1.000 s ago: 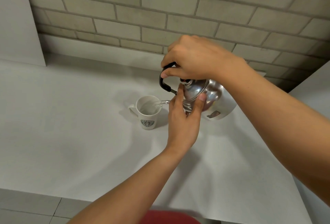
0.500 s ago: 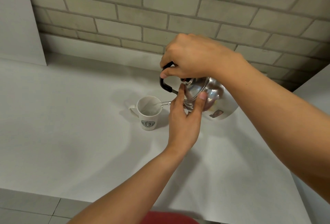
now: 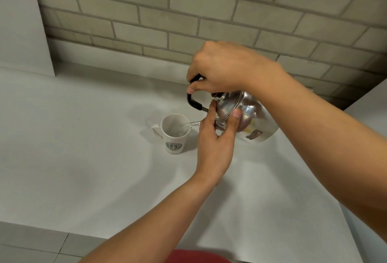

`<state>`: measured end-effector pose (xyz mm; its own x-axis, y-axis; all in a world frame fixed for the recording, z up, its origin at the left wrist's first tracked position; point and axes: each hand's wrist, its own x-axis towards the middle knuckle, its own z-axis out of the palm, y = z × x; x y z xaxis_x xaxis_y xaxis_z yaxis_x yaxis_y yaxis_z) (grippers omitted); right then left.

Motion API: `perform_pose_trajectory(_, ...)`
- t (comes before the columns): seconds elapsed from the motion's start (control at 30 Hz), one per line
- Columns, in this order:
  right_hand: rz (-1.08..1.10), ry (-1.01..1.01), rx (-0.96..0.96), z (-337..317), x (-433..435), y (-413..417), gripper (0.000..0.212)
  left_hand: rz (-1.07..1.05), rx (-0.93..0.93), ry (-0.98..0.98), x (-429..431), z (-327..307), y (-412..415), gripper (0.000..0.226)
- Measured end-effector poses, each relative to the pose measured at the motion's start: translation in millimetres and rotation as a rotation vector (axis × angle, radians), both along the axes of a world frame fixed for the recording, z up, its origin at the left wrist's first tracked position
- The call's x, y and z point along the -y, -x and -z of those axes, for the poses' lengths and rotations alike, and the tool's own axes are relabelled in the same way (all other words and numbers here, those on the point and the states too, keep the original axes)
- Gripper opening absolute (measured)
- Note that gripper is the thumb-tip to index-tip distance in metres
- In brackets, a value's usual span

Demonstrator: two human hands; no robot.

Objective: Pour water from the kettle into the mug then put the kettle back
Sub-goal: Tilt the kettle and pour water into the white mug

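Note:
A shiny steel kettle (image 3: 254, 116) with a black handle hangs tilted to the left above the white counter (image 3: 83, 168). My right hand (image 3: 222, 68) grips the handle from above. My left hand (image 3: 215, 137) presses its fingers and thumb on the kettle's lid, hiding the spout. A thin stream of water runs from the spout into a white mug (image 3: 174, 134) with a green round logo, which stands upright on the counter just left of the kettle. Water shows inside the mug.
A grey brick wall (image 3: 188, 15) runs behind the counter. A white panel (image 3: 18, 28) leans at the back left. The counter's front edge lies at the lower left, with floor tiles (image 3: 31, 246) below it. A raised white surface (image 3: 372, 103) sits at the far right.
The kettle has tipped a little further toward the mug, and the water level in the mug has risen slightly. Both hands keep their hold.

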<state>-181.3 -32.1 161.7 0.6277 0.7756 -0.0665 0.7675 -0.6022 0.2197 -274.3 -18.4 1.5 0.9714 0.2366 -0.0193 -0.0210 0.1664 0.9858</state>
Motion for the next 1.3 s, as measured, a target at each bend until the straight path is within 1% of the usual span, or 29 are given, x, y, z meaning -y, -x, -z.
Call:
perform_pose_trajectory(0.03,0.000,-0.001,0.002,0,-1,0,0.026,0.002,0.001,0.002,0,0,0,0.070)
perform_pose_trajectory(0.17,-0.015,0.019,0.017,0,-4,-2,0.028,0.007,0.001,0.013,-2,-4,1,0.063)
perform_pose_trajectory(0.27,-0.013,0.035,0.021,0,-8,-2,0.029,0.008,-0.003,0.007,-4,-7,2,0.046)
perform_pose_trajectory(0.3,-0.011,0.037,0.025,-1,-9,-2,0.029,0.009,-0.005,0.010,-4,-8,2,0.043)
perform_pose_trajectory(0.37,-0.011,0.041,0.030,-2,-11,-3,0.030,0.008,0.000,0.022,-6,-10,2,0.046)
perform_pose_trajectory(0.43,-0.014,0.047,0.030,-2,-13,-3,0.030,0.007,0.016,0.036,-7,-10,3,0.056)
perform_pose_trajectory(0.5,-0.010,0.053,0.029,-3,-14,-3,0.030,0.005,0.018,0.044,-7,-10,3,0.061)
perform_pose_trajectory(0.83,-0.005,0.074,0.046,2,-19,-4,0.031,-0.005,0.014,0.065,-9,-5,3,0.066)
perform_pose_trajectory(1.03,-0.001,0.076,0.050,3,-20,0,0.032,-0.002,0.025,0.066,-10,-5,3,0.050)
perform_pose_trajectory(1.2,-0.016,0.029,0.034,5,-15,-3,0.031,0.002,0.037,0.014,-13,0,2,0.055)
perform_pose_trajectory(1.3,0.007,-0.058,-0.011,12,-2,-8,0.031,0.027,0.022,-0.047,-16,9,-1,0.067)
